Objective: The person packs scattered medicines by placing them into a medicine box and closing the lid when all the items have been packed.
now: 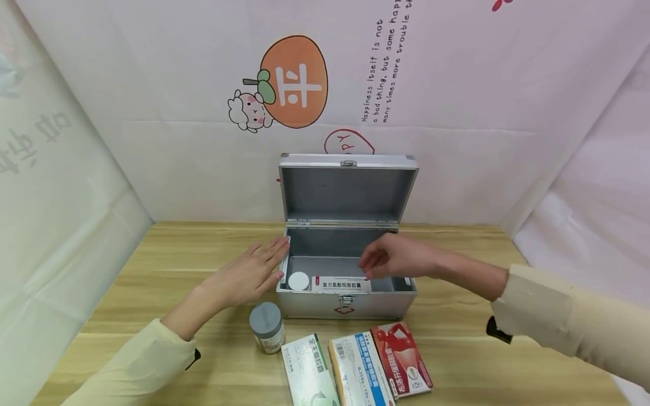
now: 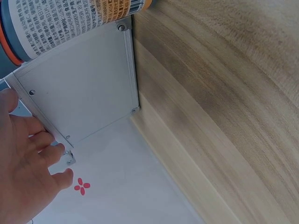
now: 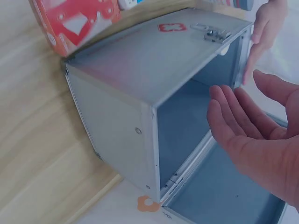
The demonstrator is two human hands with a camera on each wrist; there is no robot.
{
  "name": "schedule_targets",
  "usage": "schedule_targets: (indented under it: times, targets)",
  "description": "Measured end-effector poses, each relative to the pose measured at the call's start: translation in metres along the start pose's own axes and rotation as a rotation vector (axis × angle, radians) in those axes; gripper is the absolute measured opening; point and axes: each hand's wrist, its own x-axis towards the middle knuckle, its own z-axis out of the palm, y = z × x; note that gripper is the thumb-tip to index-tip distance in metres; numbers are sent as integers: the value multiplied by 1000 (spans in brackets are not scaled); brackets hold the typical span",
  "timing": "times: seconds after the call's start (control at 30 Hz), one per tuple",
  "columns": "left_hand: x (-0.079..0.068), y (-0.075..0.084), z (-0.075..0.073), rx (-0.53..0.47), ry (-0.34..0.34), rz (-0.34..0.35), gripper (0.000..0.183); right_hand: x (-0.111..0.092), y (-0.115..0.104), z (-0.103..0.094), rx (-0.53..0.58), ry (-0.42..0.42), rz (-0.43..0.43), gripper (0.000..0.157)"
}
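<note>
A silver metal first-aid case [image 1: 310,307] stands on the table with its lid [image 1: 347,194] raised. My left hand [image 1: 251,274], fingers straight, rests at the case's left rim, beside a narrow white edge [image 1: 285,262] along the inner wall. Over the right part of the opening hangs my right hand [image 1: 398,258]; in the right wrist view its fingers [image 3: 229,114] are loosely bent, thumb apart, nothing between them. Inside, against the front wall, are a white-capped bottle [image 1: 298,281] and a white medicine box [image 1: 341,283], whose right end the right fingertips overlap.
In front of the case stands a grey-lidded bottle [image 1: 266,327]. To its right lie a green-and-white medicine box [image 1: 310,369], a blue-and-white one [image 1: 361,369] and a red one [image 1: 402,359]. A printed cloth [image 1: 203,169] hangs behind the wooden table [image 1: 167,265].
</note>
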Motion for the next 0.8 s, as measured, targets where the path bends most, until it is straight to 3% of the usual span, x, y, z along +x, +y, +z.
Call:
schedule_targets:
  times: [0.27, 0.8]
  targets:
    - [-1, 0, 1, -4, 9, 1, 63, -29, 7, 5, 25, 47, -72, 24]
    - [-1, 2, -2, -9, -7, -5, 64, -66, 43, 36, 160, 31, -70, 21]
